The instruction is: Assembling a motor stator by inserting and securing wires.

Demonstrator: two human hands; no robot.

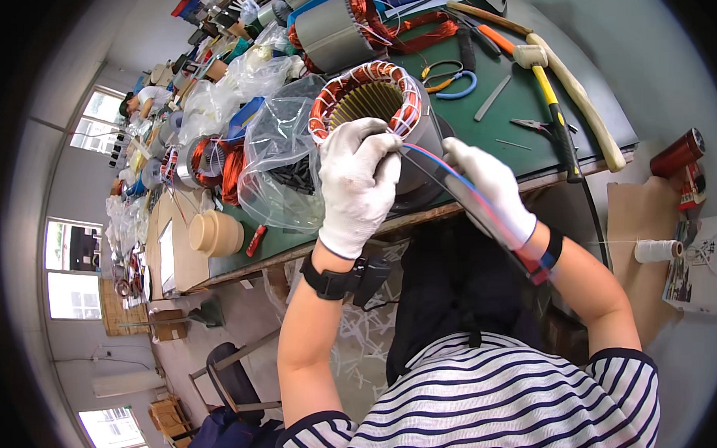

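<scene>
I see the motor coil standing on the green worktop, its copper wire already wound. My left hand fingers pinch the red and blue wires at its rim; my right hand seems clenched round them. Tying looks unfinished.

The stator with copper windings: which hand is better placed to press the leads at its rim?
Probably the left hand. Its fingertips already rest on the rim of the stator, where the red and blue wires begin. The right hand is lower, gripping those wires away from the windings.
</scene>
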